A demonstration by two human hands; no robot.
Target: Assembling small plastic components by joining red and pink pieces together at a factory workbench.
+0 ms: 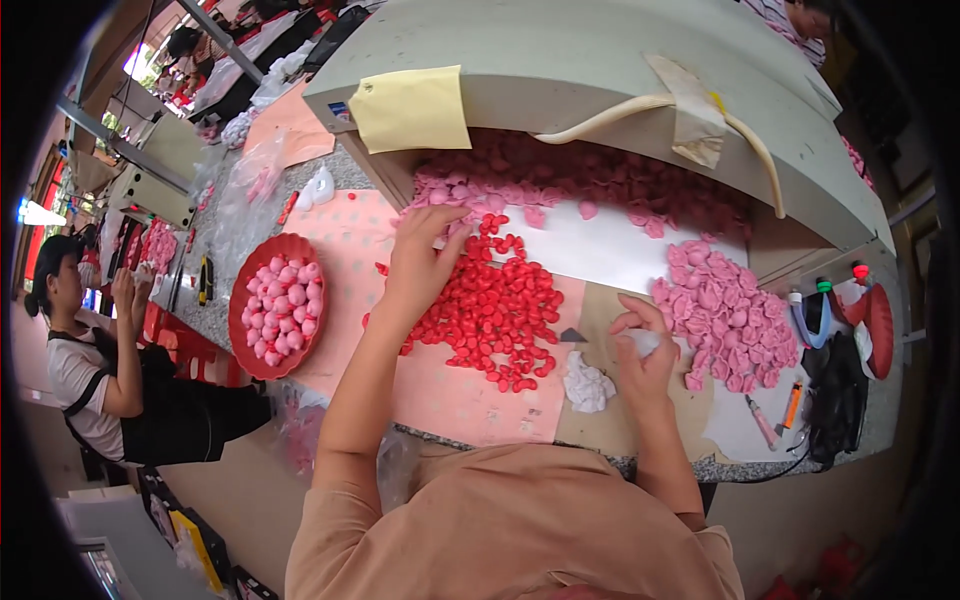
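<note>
My left hand [420, 262] reaches to the front edge of the grey box, its thumb and fingers curled together among small pink pieces [455, 192]. What lies between those fingertips, if anything, cannot be made out. Just to its right spreads a heap of small glossy red pieces [500, 310] on pink paper [345, 225]. My right hand [645, 355] is closed around a small whitish, translucent thing [645, 342], mostly hidden by the fingers. Beside it sits a heap of pink petal-like cupped pieces [725, 315]. Crumpled white tissue [588, 383] lies to the left of that hand.
A red bowl [238, 335] of round pink pieces stands left. The open-fronted grey box [560, 60] overhangs the table. A white bottle [318, 188] lies back left; a pink tube [762, 425] and an orange cutter [793, 404] lie right. Another person [95, 360] works at far left.
</note>
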